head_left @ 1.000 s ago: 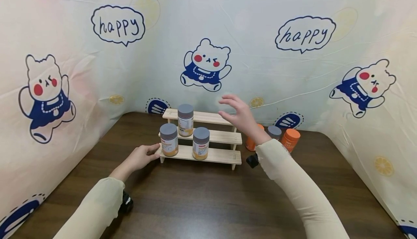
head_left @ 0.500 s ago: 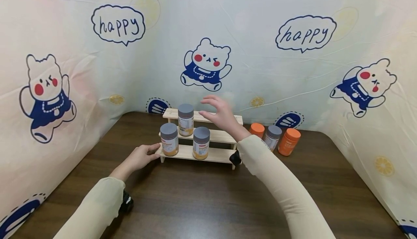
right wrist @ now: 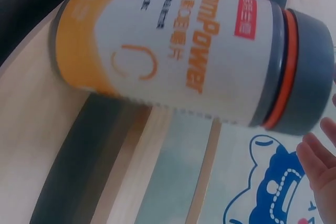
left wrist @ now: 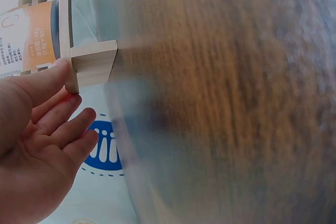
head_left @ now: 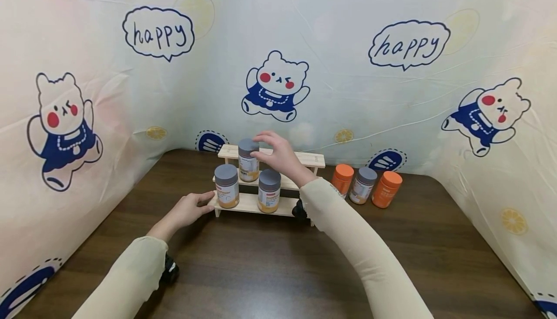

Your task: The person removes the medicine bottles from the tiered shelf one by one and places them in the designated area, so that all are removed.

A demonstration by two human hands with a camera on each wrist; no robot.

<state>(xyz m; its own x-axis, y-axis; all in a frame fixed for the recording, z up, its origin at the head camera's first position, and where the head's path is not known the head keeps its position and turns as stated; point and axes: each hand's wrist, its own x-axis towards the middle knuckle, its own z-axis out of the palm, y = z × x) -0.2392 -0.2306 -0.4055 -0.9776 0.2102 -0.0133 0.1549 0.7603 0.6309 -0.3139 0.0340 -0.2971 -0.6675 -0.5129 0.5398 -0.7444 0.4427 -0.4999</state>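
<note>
At the left end of the lowest step of a three-tier wooden display stand [head_left: 287, 206], my left hand [head_left: 188, 210] pinches the board; the left wrist view has the thumb on one face and the index finger on the other. My right hand [head_left: 280, 153] reaches over the stand, its fingers bent loosely at the grey cap of a supplement bottle [head_left: 249, 166] on the middle tier. Whether they touch the cap I cannot tell. Two like bottles stand on the lowest tier: a left bottle [head_left: 227, 191] and a right bottle [head_left: 269, 194]. A labelled bottle [right wrist: 184, 51] looms large in the right wrist view.
Right of the stand, on the dark wooden table [head_left: 243, 270], are an orange bottle [head_left: 342, 178], a grey-capped bottle [head_left: 362, 188] and another orange bottle [head_left: 386, 193]. A printed cloth [head_left: 330, 92] hangs behind and at both sides.
My right hand has moved left across the stand to the middle-tier bottle, uncovering the bottles at the right. My left hand stays on the stand's end.
</note>
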